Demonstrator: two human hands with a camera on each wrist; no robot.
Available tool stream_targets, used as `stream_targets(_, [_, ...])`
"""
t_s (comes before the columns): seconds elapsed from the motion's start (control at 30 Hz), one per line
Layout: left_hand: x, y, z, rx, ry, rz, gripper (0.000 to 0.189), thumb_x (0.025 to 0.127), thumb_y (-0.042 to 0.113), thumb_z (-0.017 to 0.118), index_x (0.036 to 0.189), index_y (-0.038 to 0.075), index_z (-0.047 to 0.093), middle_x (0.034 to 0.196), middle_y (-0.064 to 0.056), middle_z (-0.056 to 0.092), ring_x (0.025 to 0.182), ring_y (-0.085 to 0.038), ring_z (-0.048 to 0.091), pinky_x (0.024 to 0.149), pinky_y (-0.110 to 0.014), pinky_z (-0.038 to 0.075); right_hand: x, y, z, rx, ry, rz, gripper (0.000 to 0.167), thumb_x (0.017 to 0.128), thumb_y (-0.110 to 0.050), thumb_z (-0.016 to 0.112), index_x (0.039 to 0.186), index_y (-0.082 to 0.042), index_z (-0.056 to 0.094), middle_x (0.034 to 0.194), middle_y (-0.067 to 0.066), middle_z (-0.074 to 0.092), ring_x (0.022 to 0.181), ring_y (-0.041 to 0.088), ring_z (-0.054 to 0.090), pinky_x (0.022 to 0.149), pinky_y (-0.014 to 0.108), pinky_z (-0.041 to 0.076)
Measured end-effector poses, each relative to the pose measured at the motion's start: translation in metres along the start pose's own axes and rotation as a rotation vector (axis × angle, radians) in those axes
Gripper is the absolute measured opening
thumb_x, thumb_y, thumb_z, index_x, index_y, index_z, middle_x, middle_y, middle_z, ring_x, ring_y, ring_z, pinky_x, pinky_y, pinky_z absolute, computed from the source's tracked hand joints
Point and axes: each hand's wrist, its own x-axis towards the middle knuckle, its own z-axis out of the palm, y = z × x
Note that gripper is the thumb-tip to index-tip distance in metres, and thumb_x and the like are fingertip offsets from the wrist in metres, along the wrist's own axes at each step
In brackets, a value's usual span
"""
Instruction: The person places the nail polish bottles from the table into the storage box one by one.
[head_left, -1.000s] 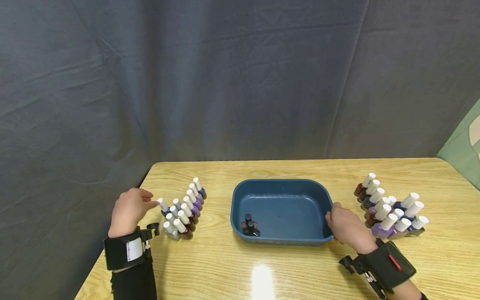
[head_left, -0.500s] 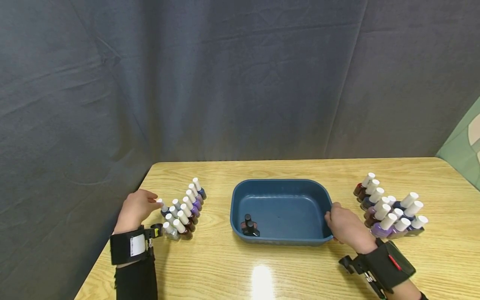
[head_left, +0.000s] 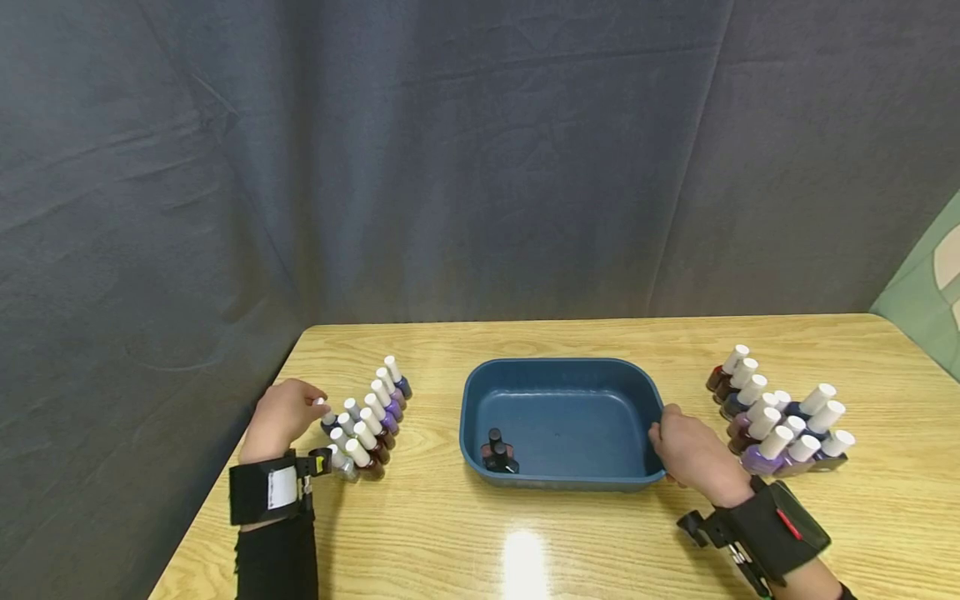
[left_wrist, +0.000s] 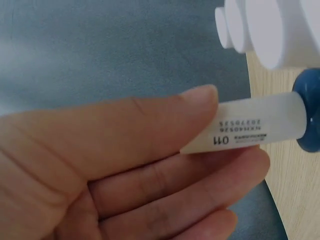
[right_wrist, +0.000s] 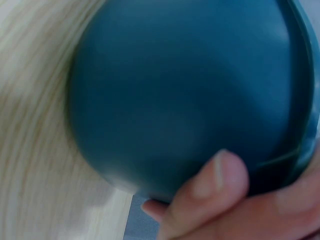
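My left hand (head_left: 281, 419) pinches the white cap of a dark blue nail polish bottle (left_wrist: 267, 122) between thumb and fingers. Small print with "011" shows on that cap in the left wrist view. The bottle stands at the left end of a cluster of white-capped nail polish bottles (head_left: 369, 433), in clear, purple, dark red and blue shades. On the other side, my right hand (head_left: 697, 454) grips the right end of a blue plastic bin (head_left: 570, 425), its fingers at the rim. Two black-capped bottles (head_left: 499, 455) stand in the bin's near left corner.
A second cluster of white-capped nail polish bottles (head_left: 772, 425) stands right of the bin, beyond my right hand. The wooden table (head_left: 420, 533) ends at a grey cloth (head_left: 487, 183) behind and to the left. A green patterned surface (head_left: 930, 292) shows at far right.
My left hand has moved a little to the right and its fingers have come onto the cap of the leftmost bottle. My right hand and the bin have stayed in place.
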Motion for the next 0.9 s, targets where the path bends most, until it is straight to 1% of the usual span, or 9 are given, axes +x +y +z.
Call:
stream_targets(0.17, [0.0, 0.0, 0.0, -0.01, 0.004, -0.002, 0.017, 0.081, 0.007, 0.064, 0.092, -0.005, 0.069, 0.095, -0.024, 0.066, 0.082, -0.036, 0.062, 0.067, -0.044, 0.047, 0.0, 0.0, 0.0, 0.0, 0.001, -0.002, 0.022, 0.094, -0.009, 0.036, 0.094, 0.013, 0.04, 0.051, 0.005, 0.049, 0.041, 0.015, 0.045, 0.047, 0.029, 0.032])
stream_targets(0.33, [0.0, -0.001, -0.001, -0.033, -0.002, -0.025, 0.014, 0.082, 0.007, 0.063, 0.087, -0.002, 0.071, 0.085, -0.018, 0.068, 0.067, -0.022, 0.056, 0.055, -0.033, 0.041, 0.0, 0.0, -0.001, -0.004, -0.006, 0.007, 0.024, 0.094, -0.009, 0.036, 0.095, 0.014, 0.04, 0.051, 0.005, 0.049, 0.041, 0.015, 0.045, 0.048, 0.029, 0.032])
stream_targets(0.4, [0.0, -0.002, -0.002, -0.034, -0.007, -0.032, 0.014, 0.082, 0.008, 0.062, 0.087, -0.002, 0.071, 0.081, -0.016, 0.068, 0.064, -0.02, 0.053, 0.054, -0.03, 0.038, 0.0, 0.0, -0.001, -0.003, -0.009, 0.01, 0.024, 0.094, -0.01, 0.036, 0.096, 0.014, 0.04, 0.051, 0.005, 0.049, 0.041, 0.015, 0.045, 0.048, 0.029, 0.032])
stream_targets(0.53, [-0.004, -0.002, -0.005, -0.026, 0.012, -0.034, 0.015, 0.084, 0.008, 0.06, 0.087, -0.002, 0.07, 0.079, -0.016, 0.068, 0.065, -0.021, 0.055, 0.054, -0.031, 0.039, 0.001, -0.001, -0.002, 0.002, -0.01, 0.013, 0.024, 0.094, -0.01, 0.035, 0.096, 0.014, 0.039, 0.051, 0.005, 0.049, 0.041, 0.015, 0.046, 0.048, 0.029, 0.033])
stream_targets(0.63, [-0.009, 0.0, -0.01, -0.037, 0.061, -0.031, 0.014, 0.085, 0.008, 0.059, 0.082, -0.002, 0.069, 0.073, -0.014, 0.065, 0.061, -0.02, 0.05, 0.052, -0.031, 0.035, 0.001, -0.001, -0.001, 0.006, -0.011, 0.014, 0.024, 0.094, -0.01, 0.035, 0.095, 0.014, 0.039, 0.05, 0.005, 0.05, 0.041, 0.015, 0.046, 0.048, 0.029, 0.033])
stream_targets(0.7, [-0.014, 0.003, -0.014, -0.052, 0.11, -0.033, 0.014, 0.085, 0.008, 0.059, 0.081, -0.001, 0.069, 0.069, -0.011, 0.062, 0.058, -0.019, 0.044, 0.051, -0.029, 0.03, 0.001, -0.001, -0.001, 0.005, -0.01, 0.01, 0.023, 0.094, -0.009, 0.035, 0.095, 0.013, 0.04, 0.05, 0.005, 0.049, 0.041, 0.015, 0.045, 0.048, 0.029, 0.032])
stream_targets(0.73, [-0.016, 0.005, -0.017, -0.056, 0.137, -0.033, 0.015, 0.086, 0.008, 0.059, 0.078, -0.001, 0.068, 0.064, -0.008, 0.058, 0.056, -0.019, 0.042, 0.05, -0.029, 0.028, 0.001, 0.0, -0.001, 0.005, -0.009, 0.008, 0.023, 0.094, -0.009, 0.036, 0.094, 0.013, 0.04, 0.05, 0.005, 0.049, 0.041, 0.015, 0.045, 0.048, 0.029, 0.032])
stream_targets(0.8, [-0.021, 0.01, -0.021, -0.061, 0.196, -0.029, 0.014, 0.086, 0.009, 0.06, 0.081, -0.001, 0.068, 0.059, -0.006, 0.05, 0.054, -0.019, 0.041, 0.05, -0.028, 0.027, 0.0, 0.0, -0.001, 0.007, -0.009, 0.004, 0.023, 0.094, -0.009, 0.036, 0.095, 0.013, 0.04, 0.051, 0.005, 0.049, 0.041, 0.015, 0.045, 0.048, 0.029, 0.032])
stream_targets(0.9, [-0.029, 0.018, -0.026, -0.057, 0.301, -0.007, 0.014, 0.086, 0.009, 0.061, 0.084, -0.002, 0.067, 0.058, -0.007, 0.05, 0.052, -0.019, 0.04, 0.05, -0.028, 0.027, 0.0, 0.0, -0.001, 0.007, -0.014, 0.007, 0.024, 0.094, -0.009, 0.036, 0.096, 0.014, 0.04, 0.051, 0.005, 0.049, 0.041, 0.016, 0.045, 0.048, 0.028, 0.032])
